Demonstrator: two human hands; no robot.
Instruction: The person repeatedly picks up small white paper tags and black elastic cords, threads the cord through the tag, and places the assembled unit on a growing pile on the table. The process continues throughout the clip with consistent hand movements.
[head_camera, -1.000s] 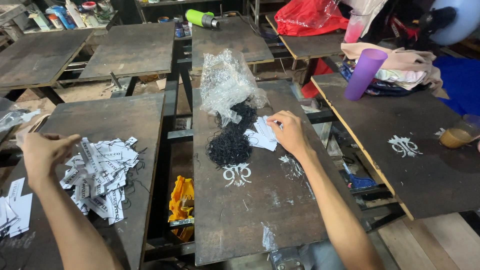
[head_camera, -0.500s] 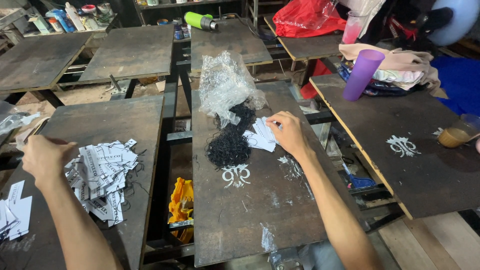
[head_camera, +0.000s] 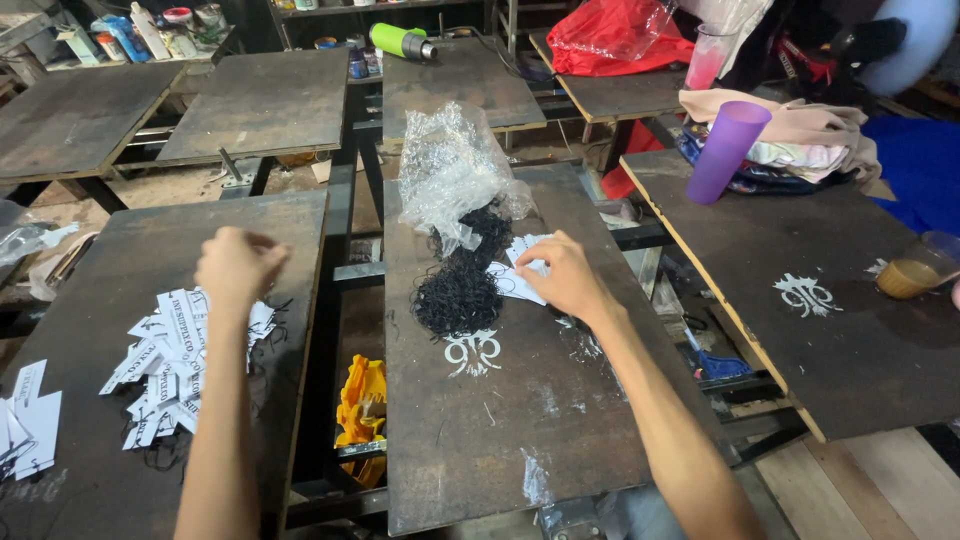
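My right hand rests on the middle dark board, its fingers closed on a small stack of white paper tags. Just left of the tags lies a heap of black string loops, spilling from a crumpled clear plastic bag. My left hand hovers with curled fingers over the left board, above a loose pile of white printed tags. Nothing shows in that hand.
More white tags lie at the far left edge. A yellow cloth hangs in the gap between boards. On the right board stand a purple cup and a cup of brown drink. Folded clothes and a red bag lie behind.
My left hand has moved right, from the left board's edge to above the tag pile. My right hand stays on the tags beside the string.
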